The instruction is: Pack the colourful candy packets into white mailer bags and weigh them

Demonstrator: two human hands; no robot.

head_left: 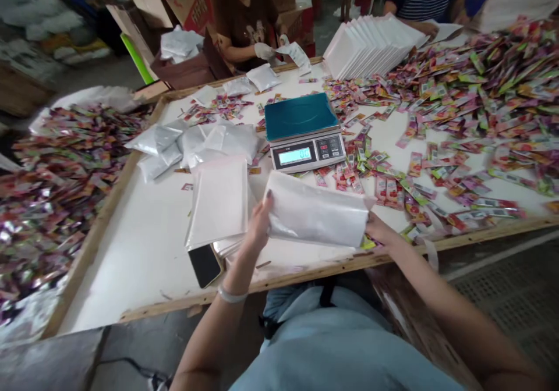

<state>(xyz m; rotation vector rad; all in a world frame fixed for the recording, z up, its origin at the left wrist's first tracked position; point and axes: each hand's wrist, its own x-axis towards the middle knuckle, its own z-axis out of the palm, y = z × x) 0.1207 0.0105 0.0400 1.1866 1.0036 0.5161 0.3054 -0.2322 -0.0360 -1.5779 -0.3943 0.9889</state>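
Observation:
A whitish plastic bag (317, 213) lies sideways between my hands, above the table's front edge. My left hand (261, 221) is closed on its left end, with the thumb on top. At the other end my right hand (379, 231) is closed on the bag's edge; its fingertips are partly hidden. A yellow-green sachet (369, 242) shows just under that hand; whether it is held I cannot tell. Beside my left hand is a stack of flat white bags (220, 202), over a dark phone-like object (205, 266). Beyond the bag stands a digital scale (305, 132), its display reading 0.0.
Loose colourful sachets (471, 100) heap across the table's right side. Filled silvery bags (218, 141) lie left of the scale. More sachets (74, 170) pile beyond the wooden rim (100, 228). Two people sit opposite, one gloved (264, 51), near a row of white packets (371, 45).

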